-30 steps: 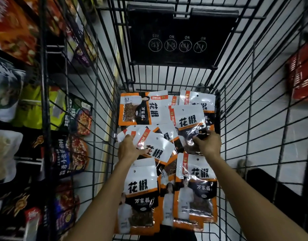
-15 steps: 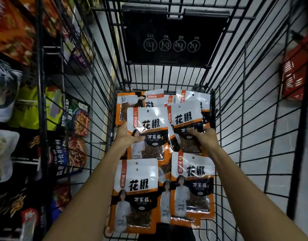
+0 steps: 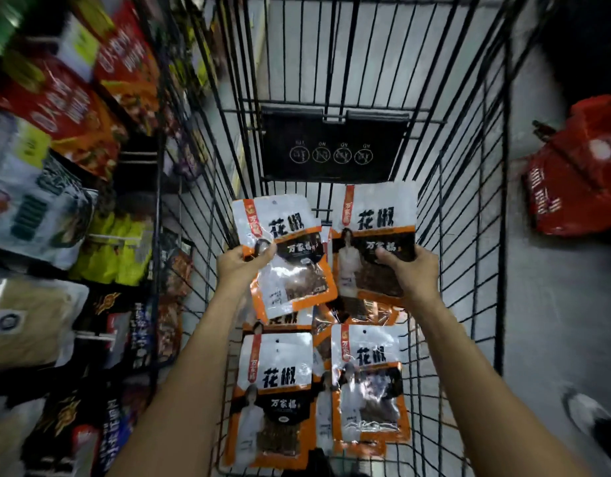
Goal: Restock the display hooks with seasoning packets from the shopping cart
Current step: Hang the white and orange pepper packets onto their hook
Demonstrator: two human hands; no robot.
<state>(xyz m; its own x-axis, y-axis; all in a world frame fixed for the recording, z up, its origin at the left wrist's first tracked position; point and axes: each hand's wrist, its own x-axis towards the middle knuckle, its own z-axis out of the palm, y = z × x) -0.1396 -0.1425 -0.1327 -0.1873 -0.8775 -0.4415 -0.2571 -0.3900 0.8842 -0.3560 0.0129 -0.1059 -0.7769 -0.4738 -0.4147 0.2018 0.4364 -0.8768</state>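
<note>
The left hand grips one seasoning packet, the right hand a second packet, between the shopping cart wire walls, open above. Beneath lie spare packets; shelves crowd left.

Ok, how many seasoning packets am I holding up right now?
2. The tilted packet is in the left hand, the upright packet in the right hand. More could be hidden behind either; loose packets lie below in the cart.
</note>
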